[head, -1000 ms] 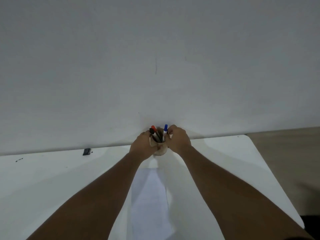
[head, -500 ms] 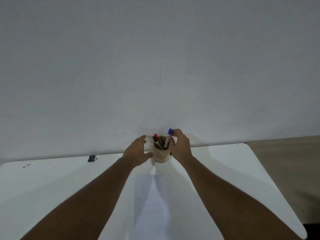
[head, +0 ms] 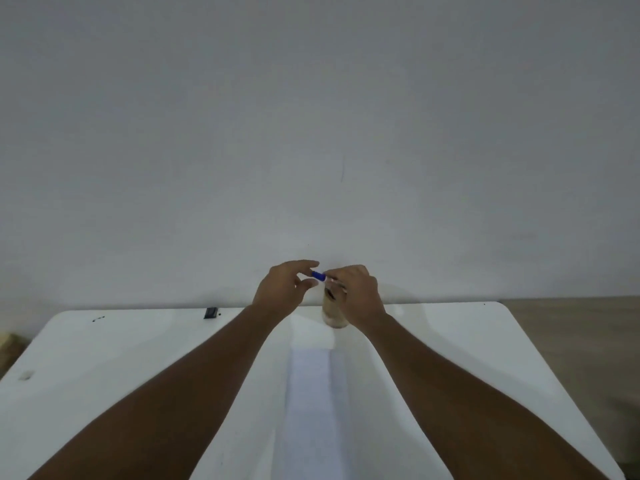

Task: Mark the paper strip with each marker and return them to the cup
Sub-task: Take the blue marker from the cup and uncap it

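A tan cup [head: 333, 313] stands at the far edge of the white table [head: 138, 358], against the wall, with dark markers inside it. My right hand [head: 358, 294] holds a blue-capped marker [head: 318, 275] above the cup, its cap pointing left. My left hand [head: 285, 289] hovers just left of the cap, its fingers apart and close to it; whether they touch the cap is unclear. A long white paper strip [head: 311, 410] runs from the cup toward me between my forearms.
A small black object [head: 210, 312] lies at the table's far edge to the left. A few dark specks [head: 98, 319] sit further left. The grey wall rises right behind the cup. Brown floor shows to the right of the table.
My right hand has lifted the blue marker out of the cup and tilted it leftward. My left hand has let go of the cup and risen toward the marker's cap.
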